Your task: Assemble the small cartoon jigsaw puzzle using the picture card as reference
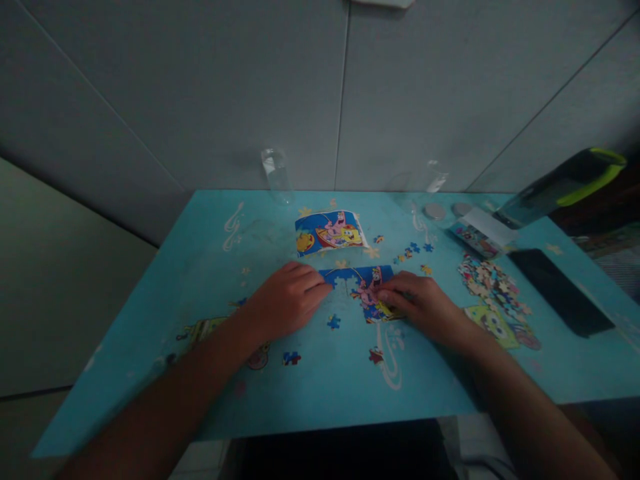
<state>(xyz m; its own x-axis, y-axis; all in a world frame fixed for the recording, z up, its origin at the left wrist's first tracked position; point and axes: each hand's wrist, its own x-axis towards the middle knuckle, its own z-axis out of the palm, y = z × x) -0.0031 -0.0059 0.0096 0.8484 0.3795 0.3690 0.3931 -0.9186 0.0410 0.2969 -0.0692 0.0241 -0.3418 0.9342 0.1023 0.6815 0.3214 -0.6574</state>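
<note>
A partly assembled jigsaw puzzle (373, 274) lies on the table between my hands, with a gap in its middle and lower left. My left hand (293, 300) is closed, its fingertips at the puzzle's left edge; the grip itself is partly hidden. At the pink part on the right, my right hand (420, 300) pinches a puzzle piece with thumb and finger, partly covering the lower right section. Loose pieces lie nearer me: a blue piece (334, 322), a dark blue and red piece (292, 359) and a reddish piece (376, 356). Behind stands a curved picture card (327, 233) with the same cartoon scene.
Several loose pieces (411, 251) are scattered right of the card. Farther right are a pile of pieces (493, 283), a black phone-like slab (560, 291), a small box (480, 233), round lids (434, 212) and a bottle (560, 187). A clear tube (277, 177) stands by the wall.
</note>
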